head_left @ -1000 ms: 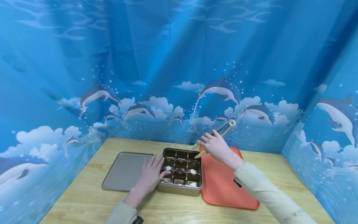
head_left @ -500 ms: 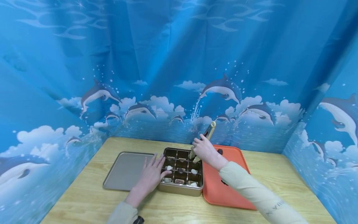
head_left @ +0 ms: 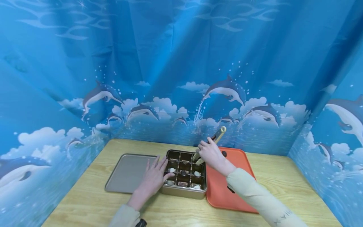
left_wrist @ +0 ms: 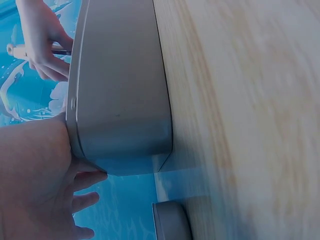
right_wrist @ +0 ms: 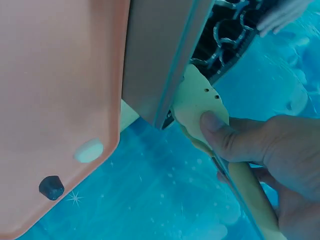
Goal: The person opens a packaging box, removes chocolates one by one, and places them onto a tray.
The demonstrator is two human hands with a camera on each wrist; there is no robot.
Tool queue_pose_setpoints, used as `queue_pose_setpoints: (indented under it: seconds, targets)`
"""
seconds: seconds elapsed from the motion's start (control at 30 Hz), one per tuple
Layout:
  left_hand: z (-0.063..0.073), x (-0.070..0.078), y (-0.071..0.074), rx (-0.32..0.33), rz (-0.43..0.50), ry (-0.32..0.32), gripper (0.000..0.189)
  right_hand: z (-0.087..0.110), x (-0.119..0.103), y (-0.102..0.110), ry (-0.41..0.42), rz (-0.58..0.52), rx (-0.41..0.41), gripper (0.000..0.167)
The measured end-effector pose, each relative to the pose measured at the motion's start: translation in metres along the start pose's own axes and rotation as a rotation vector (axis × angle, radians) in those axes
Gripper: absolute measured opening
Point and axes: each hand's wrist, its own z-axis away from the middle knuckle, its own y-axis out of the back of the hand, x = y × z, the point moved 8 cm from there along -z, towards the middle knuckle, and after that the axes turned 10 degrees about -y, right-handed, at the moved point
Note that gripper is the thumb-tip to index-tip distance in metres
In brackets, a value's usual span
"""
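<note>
Behind everything hangs a blue curtain (head_left: pixel 170 63) printed with dolphins, and below it spreads a wooden table (head_left: pixel 82 189). On the right lies an orange tray (head_left: pixel 221 192), on the left a flat grey sheet (head_left: pixel 127 173), and between them stands a metal box (head_left: pixel 182 193) divided into small cells. The left hand (head_left: pixel 153 176) is spread, fingers straight, its thumb lying over the box's left rim; it grips nothing. The right hand (head_left: pixel 211 155) is closed around a pair of tongs (right_wrist: pixel 197 97), thumb pressing one side and fingers on the other. What has changed is the tongs: a second ago their arms stood wide apart at the box's right rim, while now they are squeezed nearly together, tips down at the far end of the right-hand column. That suggests a piece is being handled at the cells themselves, though I cannot tell whether anything is between the tips. White pieces (head_left: pixel 171 170) and a dark piece (head_left: pixel 183 173) sit in the nearer cells. A white lump (right_wrist: pixel 89 150) and a dark lump (right_wrist: pixel 51 187) remain near the tray's far end, so the tray is not cleared.
</note>
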Motion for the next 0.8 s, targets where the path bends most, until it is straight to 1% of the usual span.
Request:
queue_pose_setpoints:
  seconds: [0.1, 0.2, 0.3, 0.4, 0.57, 0.67, 0.8]
  targets:
    - [0.000, 0.001, -0.001, -0.004, -0.001, 0.000, 0.074, 0.008, 0.011, 0.006, -0.038, -0.048, 0.050, 0.025]
    - [0.000, 0.001, -0.001, -0.002, 0.011, 0.001, 0.075, 0.016, 0.023, 0.013, -0.079, -0.113, 0.120, 0.029]
    - [0.000, 0.001, 0.000, 0.000, 0.018, 0.007, 0.074, 0.024, 0.033, 0.017, -0.104, -0.150, 0.147, 0.037]
    - [0.000, 0.001, 0.001, 0.000, 0.022, 0.010, 0.074, 0.031, 0.043, 0.017, -0.127, -0.161, 0.146, 0.043]
    - [0.000, 0.002, 0.001, -0.006, 0.026, 0.002, 0.074, 0.049, 0.067, 0.011, -0.191, -0.167, 0.156, 0.044]
    - [0.000, 0.003, 0.001, -0.009, 0.023, 0.001, 0.074, 0.061, 0.086, 0.002, -0.250, -0.169, 0.153, 0.045]
    - [0.000, 0.002, 0.001, -0.005, 0.031, 0.001, 0.074, 0.076, 0.113, -0.014, -0.328, -0.160, 0.108, 0.043]
